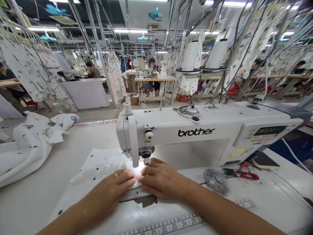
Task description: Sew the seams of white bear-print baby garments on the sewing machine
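Note:
White fabric with small dark prints (97,164) lies on the bed of a white brother sewing machine (168,130), its edge running under the lit needle area. My left hand (111,187), with a yellow ring, presses its closed fingers on this fabric just left of the needle. On the other side my right hand (166,179) has its fingers curled close together at the fabric's edge, nearly touching the left fingertips. The needle and presser foot are mostly hidden by the hands, the machine head and the glare.
More printed fabric (36,143) is heaped at the left. Right of my hand lie a clear round dish (217,181), red-handled thread snips (242,174) and a dark flat pad (265,160). Ruler markings (171,225) run along the front. Thread cones (190,55) stand behind; people work beyond.

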Demonstrator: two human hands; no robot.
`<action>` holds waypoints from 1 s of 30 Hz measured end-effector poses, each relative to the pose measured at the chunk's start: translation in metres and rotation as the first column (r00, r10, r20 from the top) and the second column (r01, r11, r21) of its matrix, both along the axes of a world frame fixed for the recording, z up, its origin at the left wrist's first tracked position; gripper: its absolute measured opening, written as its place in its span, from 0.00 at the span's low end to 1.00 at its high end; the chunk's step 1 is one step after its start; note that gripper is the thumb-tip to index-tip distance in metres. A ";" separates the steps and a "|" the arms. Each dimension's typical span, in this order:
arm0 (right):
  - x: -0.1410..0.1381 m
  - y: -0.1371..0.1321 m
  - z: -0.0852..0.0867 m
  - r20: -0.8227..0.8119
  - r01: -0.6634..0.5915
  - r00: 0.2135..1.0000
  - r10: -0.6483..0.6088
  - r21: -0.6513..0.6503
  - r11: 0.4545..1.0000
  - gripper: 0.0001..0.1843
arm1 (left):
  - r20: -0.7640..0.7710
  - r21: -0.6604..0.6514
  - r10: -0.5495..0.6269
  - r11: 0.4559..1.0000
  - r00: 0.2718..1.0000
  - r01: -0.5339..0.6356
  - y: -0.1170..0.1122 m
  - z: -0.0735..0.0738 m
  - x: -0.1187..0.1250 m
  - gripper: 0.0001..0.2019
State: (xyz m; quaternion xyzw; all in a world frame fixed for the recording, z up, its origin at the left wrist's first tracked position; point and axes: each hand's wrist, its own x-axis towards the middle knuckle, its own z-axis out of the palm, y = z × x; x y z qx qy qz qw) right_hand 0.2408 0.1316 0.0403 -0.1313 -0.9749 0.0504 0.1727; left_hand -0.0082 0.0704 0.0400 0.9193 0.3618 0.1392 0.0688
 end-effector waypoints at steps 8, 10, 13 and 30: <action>-0.002 -0.004 0.003 0.059 0.116 0.992 -0.114 -0.041 0.992 0.13 | 0.008 0.040 -0.053 0.998 0.999 0.053 0.025 -0.003 -0.017 0.27; -0.002 -0.002 0.001 0.042 0.124 0.992 -0.122 -0.037 0.992 0.14 | 0.021 0.049 -0.056 0.997 0.998 0.055 0.031 -0.001 -0.019 0.26; -0.001 0.000 0.000 0.019 0.104 0.994 -0.103 -0.043 0.994 0.13 | 0.033 0.061 -0.045 0.997 0.998 0.043 0.033 -0.001 -0.019 0.27; -0.005 -0.005 0.003 0.082 0.258 0.965 -0.247 -0.162 0.952 0.23 | -0.059 0.066 -0.017 0.998 0.998 0.021 0.042 -0.012 -0.025 0.25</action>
